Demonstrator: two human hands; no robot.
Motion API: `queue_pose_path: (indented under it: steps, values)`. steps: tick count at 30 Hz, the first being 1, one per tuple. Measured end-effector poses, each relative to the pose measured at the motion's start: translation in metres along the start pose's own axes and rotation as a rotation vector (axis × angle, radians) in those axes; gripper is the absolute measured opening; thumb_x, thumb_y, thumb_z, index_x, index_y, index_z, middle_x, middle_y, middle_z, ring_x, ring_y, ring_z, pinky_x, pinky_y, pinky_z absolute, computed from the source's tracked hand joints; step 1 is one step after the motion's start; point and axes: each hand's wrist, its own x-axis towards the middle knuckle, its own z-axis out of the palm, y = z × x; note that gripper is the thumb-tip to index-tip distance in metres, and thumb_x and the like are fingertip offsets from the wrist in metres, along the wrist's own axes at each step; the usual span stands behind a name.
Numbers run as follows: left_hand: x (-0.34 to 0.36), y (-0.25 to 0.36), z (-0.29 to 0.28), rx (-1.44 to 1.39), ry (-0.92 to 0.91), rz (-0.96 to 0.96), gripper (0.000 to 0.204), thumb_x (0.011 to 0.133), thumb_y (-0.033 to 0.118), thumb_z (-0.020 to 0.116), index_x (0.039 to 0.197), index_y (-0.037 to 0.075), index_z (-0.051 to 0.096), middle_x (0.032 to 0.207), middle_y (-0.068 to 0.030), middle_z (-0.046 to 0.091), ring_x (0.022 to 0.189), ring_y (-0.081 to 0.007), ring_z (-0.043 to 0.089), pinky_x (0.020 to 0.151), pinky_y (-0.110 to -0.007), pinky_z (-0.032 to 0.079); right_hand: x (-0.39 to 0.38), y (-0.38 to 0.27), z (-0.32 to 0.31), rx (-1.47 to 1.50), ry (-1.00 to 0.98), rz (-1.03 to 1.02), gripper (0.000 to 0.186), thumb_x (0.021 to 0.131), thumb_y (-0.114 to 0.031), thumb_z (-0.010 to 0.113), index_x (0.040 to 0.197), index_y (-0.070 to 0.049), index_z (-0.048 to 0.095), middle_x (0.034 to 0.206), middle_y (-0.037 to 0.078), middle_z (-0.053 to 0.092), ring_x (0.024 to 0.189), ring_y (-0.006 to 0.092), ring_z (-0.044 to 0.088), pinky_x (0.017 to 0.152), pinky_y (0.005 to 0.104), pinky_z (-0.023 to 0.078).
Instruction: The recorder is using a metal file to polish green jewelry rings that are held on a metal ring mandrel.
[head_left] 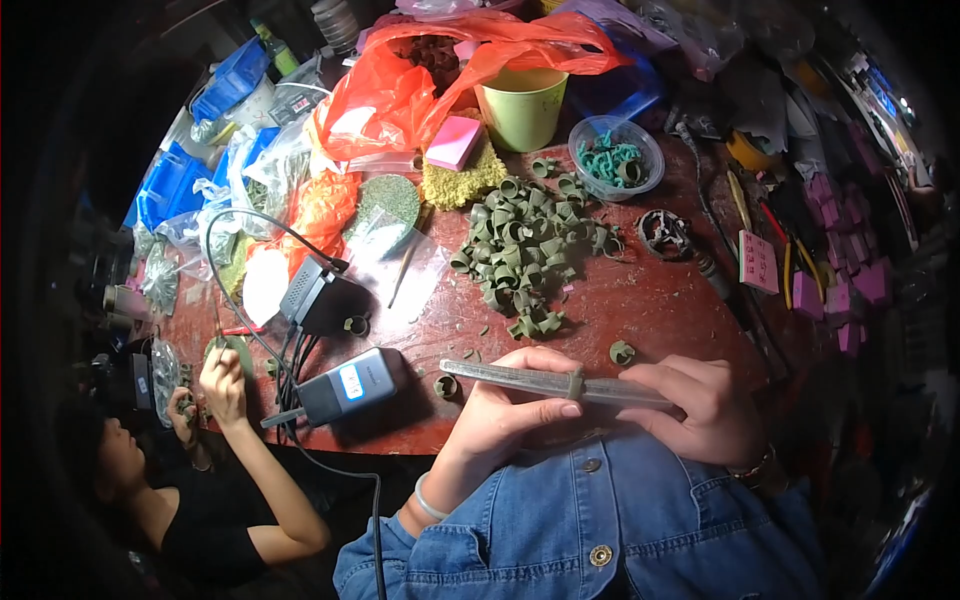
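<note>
A long, flat grey bar lies level between my hands, with a small olive-green piece around it near its middle. My left hand is closed on the bar beside that piece, thumb below it. My right hand grips the bar’s right end, fingers curled over it. Single green pieces sit on the red table just beyond, one left of the bar, another above it. A large pile of similar curled pieces is farther back.
A black power bank and device with cables sit left on the table. Bags, blue bins, a green bucket, a clear tub and tools surround the pile. A co-worker works at left.
</note>
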Motion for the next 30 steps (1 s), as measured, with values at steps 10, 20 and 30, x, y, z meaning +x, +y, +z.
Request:
queue_pose_path:
  steps: [10, 20, 30]
  values:
    - [0.001, 0.013, 0.01, 0.222, 0.002, -0.012, 0.035, 0.074, 0.003, 0.083, 0.104, 0.0, 0.065, 0.097, -0.0056, 0.069, 0.089, -0.0101, 0.064, 0.08, -0.025, 0.052, -0.005, 0.012, 0.006, 0.199, -0.041, 0.059, 0.029, 0.076, -0.011, 0.079, 0.1, -0.002, 0.068, 0.077, 0.011, 0.066, 0.065, 0.0229, 0.067, 0.056, 0.0318, 0.05]
    - [0.006, 0.009, 0.021, 0.032, -0.09, 0.016, 0.033, 0.082, -0.001, 0.074, 0.112, -0.001, 0.061, 0.102, -0.005, 0.067, 0.093, -0.0122, 0.063, 0.083, -0.026, 0.052, -0.019, 0.023, 0.013, 0.547, -0.122, 0.361, 0.029, 0.076, -0.008, 0.079, 0.1, 0.004, 0.067, 0.082, 0.014, 0.069, 0.068, 0.0167, 0.067, 0.058, 0.0286, 0.049]
    - [0.005, -0.001, 0.016, -0.146, -0.024, -0.034, 0.04, 0.081, -0.007, 0.071, 0.118, 0.0, 0.058, 0.107, -0.0065, 0.065, 0.099, -0.0145, 0.063, 0.087, -0.029, 0.053, -0.008, 0.002, 0.007, 0.005, 0.061, 0.082, 0.034, 0.075, -0.012, 0.08, 0.104, -0.002, 0.066, 0.083, 0.013, 0.066, 0.071, 0.0278, 0.068, 0.058, 0.0355, 0.053]
